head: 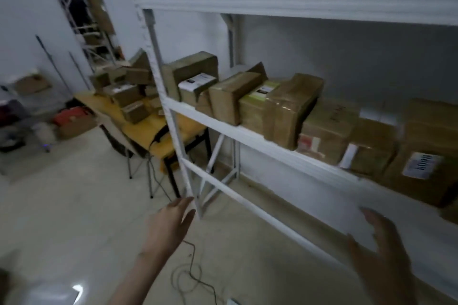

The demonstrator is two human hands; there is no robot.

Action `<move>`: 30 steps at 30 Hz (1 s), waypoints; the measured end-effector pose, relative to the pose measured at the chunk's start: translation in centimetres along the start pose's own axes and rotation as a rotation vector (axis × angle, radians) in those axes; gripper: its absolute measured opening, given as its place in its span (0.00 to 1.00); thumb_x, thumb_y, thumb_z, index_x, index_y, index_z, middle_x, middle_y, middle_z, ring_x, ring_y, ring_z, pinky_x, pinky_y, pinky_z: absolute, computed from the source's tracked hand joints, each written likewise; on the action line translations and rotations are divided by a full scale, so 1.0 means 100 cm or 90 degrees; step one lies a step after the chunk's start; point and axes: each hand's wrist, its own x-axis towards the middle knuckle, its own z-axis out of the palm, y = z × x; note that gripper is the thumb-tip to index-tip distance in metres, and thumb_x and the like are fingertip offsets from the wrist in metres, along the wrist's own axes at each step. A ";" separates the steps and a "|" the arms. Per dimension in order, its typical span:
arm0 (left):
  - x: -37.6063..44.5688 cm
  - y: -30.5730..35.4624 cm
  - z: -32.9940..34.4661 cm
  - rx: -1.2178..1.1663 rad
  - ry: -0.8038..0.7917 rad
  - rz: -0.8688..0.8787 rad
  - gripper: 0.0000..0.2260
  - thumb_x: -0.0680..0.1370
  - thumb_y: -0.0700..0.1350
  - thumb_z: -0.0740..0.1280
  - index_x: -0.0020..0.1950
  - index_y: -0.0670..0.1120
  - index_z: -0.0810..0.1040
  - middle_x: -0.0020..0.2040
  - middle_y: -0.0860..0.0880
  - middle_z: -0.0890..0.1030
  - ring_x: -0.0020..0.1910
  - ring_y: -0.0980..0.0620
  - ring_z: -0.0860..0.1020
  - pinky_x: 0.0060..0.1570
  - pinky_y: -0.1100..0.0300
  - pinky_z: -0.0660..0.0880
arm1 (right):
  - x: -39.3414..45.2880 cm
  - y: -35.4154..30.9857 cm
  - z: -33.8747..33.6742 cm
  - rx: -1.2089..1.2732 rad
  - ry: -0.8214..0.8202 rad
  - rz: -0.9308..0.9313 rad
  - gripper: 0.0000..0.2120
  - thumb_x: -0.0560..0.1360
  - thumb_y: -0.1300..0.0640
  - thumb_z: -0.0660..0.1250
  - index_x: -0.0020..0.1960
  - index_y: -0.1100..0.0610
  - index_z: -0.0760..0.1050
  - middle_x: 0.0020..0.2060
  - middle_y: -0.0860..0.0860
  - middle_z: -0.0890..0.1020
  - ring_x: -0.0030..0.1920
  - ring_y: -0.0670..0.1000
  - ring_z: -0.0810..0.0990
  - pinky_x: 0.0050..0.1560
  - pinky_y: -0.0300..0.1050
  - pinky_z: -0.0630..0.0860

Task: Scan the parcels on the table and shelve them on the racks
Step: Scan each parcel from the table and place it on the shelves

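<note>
White rack [260,138] edge beside both hands; left hand [171,220] and right hand [381,242] spread, holding nothing.

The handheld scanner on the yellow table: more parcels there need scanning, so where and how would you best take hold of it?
Judging by its pose, grip the scanner round its dark curved handle, coming from above at the table's near front edge. It lies flat by that edge, clear of the parcel pile farther back, its cable hanging off the front. Both the left hand and the right hand are empty. Blur hides finer detail.
</note>
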 end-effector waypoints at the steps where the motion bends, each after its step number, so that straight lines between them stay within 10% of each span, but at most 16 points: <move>1: -0.005 -0.028 -0.006 0.000 -0.016 -0.016 0.17 0.80 0.54 0.61 0.68 0.55 0.74 0.63 0.55 0.78 0.55 0.50 0.81 0.45 0.55 0.76 | -0.020 -0.034 0.038 -0.007 -0.139 0.015 0.22 0.68 0.67 0.73 0.61 0.66 0.75 0.56 0.62 0.79 0.57 0.57 0.76 0.57 0.42 0.69; 4: -0.017 -0.108 -0.022 -0.008 -0.018 -0.047 0.17 0.80 0.55 0.61 0.69 0.56 0.73 0.64 0.56 0.78 0.55 0.50 0.81 0.46 0.56 0.77 | -0.047 -0.130 0.139 -0.012 -0.431 0.067 0.30 0.74 0.58 0.69 0.73 0.56 0.63 0.69 0.52 0.69 0.70 0.50 0.67 0.65 0.39 0.62; 9: -0.025 -0.210 -0.037 -0.012 -0.019 -0.063 0.18 0.80 0.56 0.59 0.70 0.61 0.67 0.64 0.63 0.75 0.56 0.59 0.79 0.48 0.61 0.76 | -0.059 -0.256 0.267 -0.025 -0.535 0.001 0.29 0.77 0.50 0.62 0.75 0.47 0.57 0.73 0.45 0.62 0.74 0.46 0.59 0.70 0.37 0.59; 30: 0.247 -0.476 -0.078 0.009 -0.233 -0.060 0.20 0.82 0.55 0.55 0.75 0.57 0.60 0.73 0.55 0.64 0.68 0.50 0.70 0.61 0.56 0.71 | 0.114 -0.504 0.605 -0.020 -0.646 0.016 0.21 0.79 0.58 0.58 0.72 0.60 0.63 0.68 0.56 0.70 0.68 0.54 0.69 0.68 0.45 0.66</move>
